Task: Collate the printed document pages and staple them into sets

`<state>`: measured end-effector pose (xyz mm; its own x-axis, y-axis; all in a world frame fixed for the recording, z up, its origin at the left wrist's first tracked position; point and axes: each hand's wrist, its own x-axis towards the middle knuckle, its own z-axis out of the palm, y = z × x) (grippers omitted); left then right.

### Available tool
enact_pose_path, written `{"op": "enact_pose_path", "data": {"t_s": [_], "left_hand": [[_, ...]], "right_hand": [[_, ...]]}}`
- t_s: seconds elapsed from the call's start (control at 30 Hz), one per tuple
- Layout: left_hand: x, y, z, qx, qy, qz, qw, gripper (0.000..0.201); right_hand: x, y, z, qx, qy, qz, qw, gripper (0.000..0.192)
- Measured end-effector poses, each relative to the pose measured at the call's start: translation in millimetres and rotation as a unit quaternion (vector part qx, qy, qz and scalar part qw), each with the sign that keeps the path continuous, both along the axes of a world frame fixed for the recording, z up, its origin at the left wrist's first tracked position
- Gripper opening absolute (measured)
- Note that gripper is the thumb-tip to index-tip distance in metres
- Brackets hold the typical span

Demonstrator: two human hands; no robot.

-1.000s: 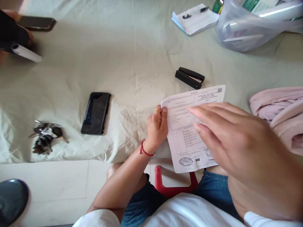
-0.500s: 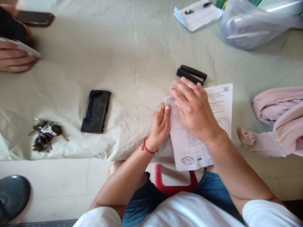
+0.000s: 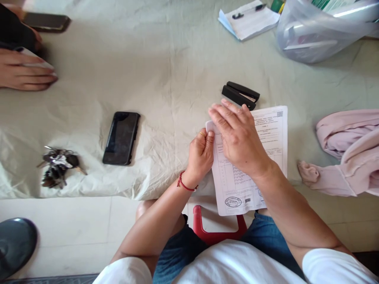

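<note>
My left hand [image 3: 201, 152] pinches the upper left edge of a printed paper form [image 3: 237, 193] between thumb and fingers. The form bears oval stamps near its bottom and hangs over the table's front edge. Across its upper part lies my right hand [image 3: 238, 132], palm down with fingers stretched toward the upper left; it covers some of the print. Just beyond the right fingertips rests a black stapler [image 3: 240, 94] on the cloth.
A black phone [image 3: 121, 138] and a bunch of keys [image 3: 60, 165] lie left. Pink cloth [image 3: 349, 154] is at the right. Farther back are note papers [image 3: 251, 19] with a pen and a plastic bag [image 3: 314, 39]. Another person's hand [image 3: 25, 71] and a second phone [image 3: 45, 22] are far left.
My right hand has slid slightly left across the form, and the form's right edge has shifted a little left. My left hand keeps its pinch. The other person's hand has moved slightly right.
</note>
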<state>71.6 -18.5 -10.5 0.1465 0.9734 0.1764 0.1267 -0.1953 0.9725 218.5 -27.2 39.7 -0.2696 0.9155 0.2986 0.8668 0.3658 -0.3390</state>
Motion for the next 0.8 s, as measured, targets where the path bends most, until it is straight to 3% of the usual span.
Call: {"op": "enact_pose_path", "data": {"t_s": [0.6, 0.8], "left_hand": [[-3, -3, -10.3, 0.021, 0.013, 0.012, 1.0, 0.054], [-2, -3, -7.6, 0.021, 0.017, 0.023, 0.999, 0.058]], "right_hand": [[-5, 2, -11.4, -0.007, 0.011, 0.02, 1.0, 0.05], [-6, 2, -10.2, -0.004, 0.025, 0.019, 0.999, 0.048]]}}
